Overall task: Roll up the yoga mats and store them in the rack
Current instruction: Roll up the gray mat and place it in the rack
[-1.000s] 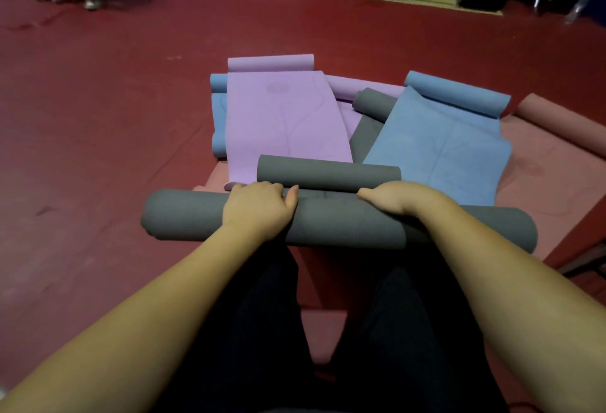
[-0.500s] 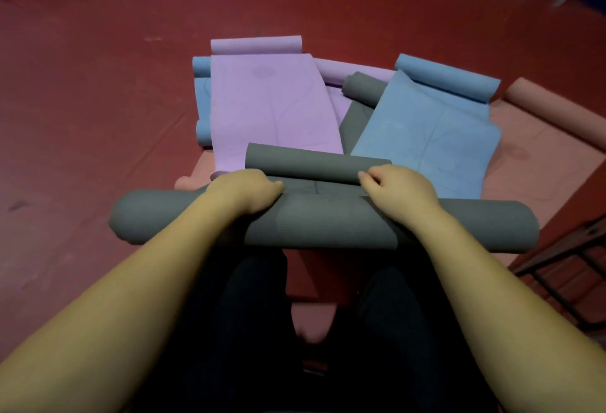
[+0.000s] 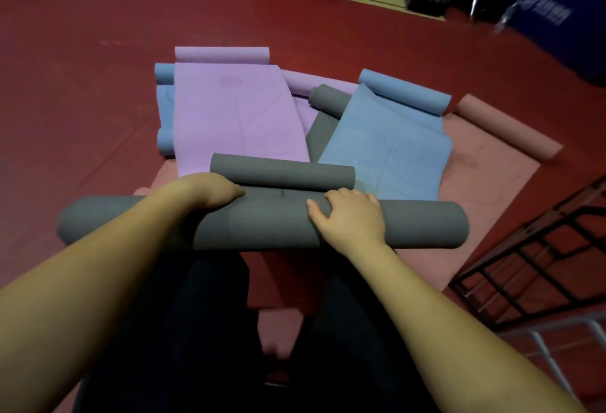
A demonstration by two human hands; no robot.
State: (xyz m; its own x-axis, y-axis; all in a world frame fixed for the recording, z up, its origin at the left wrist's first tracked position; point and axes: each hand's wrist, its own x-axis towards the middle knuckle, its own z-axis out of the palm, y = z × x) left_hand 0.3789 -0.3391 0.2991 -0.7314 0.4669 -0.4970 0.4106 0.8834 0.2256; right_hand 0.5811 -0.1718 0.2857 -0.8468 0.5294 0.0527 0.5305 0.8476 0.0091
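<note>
A thick grey yoga mat roll (image 3: 262, 225) lies crosswise in front of my knees. My left hand (image 3: 210, 189) curls over its far side left of centre, fingers hidden behind the roll. My right hand (image 3: 347, 219) lies on top of it right of centre, fingers bent over the curve. Just beyond sits the mat's smaller rolled far end (image 3: 282, 172), with a short flat strip between. Beyond lie a half-unrolled purple mat (image 3: 229, 110), a blue mat (image 3: 393, 137), a pink mat (image 3: 485, 176) underneath and another grey roll (image 3: 328, 101).
A black metal rack frame (image 3: 537, 268) lies at the lower right, with a silver bar (image 3: 551, 347) near it. Red floor (image 3: 82, 84) surrounds the mat pile. Dark equipment and a blue panel (image 3: 551, 15) stand along the far wall.
The big grey roll has turned forward, closer to the small far roll. My right hand shifted from the roll's far edge onto its top. The rack frame has come into view.
</note>
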